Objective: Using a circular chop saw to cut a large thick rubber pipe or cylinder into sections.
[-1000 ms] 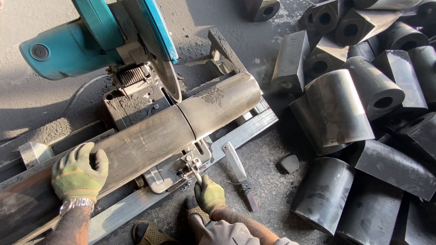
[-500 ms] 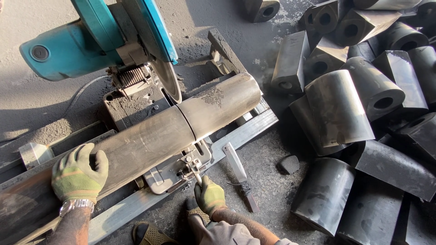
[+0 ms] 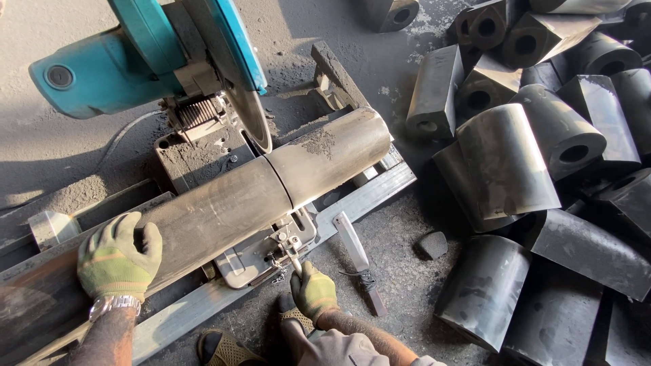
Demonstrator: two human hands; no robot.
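Note:
A long dark metal pipe (image 3: pixel 224 210) lies across the bed of a teal chop saw (image 3: pixel 156 61), whose blade (image 3: pixel 247 108) is raised just above a cut line in the pipe. My left hand (image 3: pixel 119 254), in a green glove, rests flat on the pipe at the left. In a matching green glove, my right hand (image 3: pixel 313 290) grips the vise handle (image 3: pixel 291 257) at the saw's front. The short cut end (image 3: pixel 332 152) of the pipe sticks out to the right of the blade.
A pile of several cut dark pipe pieces (image 3: pixel 529 156) fills the right side. A flat metal knife-like bar (image 3: pixel 358 261) lies on the dusty ground by the saw base. Steel rails (image 3: pixel 203 305) run under the pipe. A sandalled foot (image 3: pixel 227 349) shows at the bottom.

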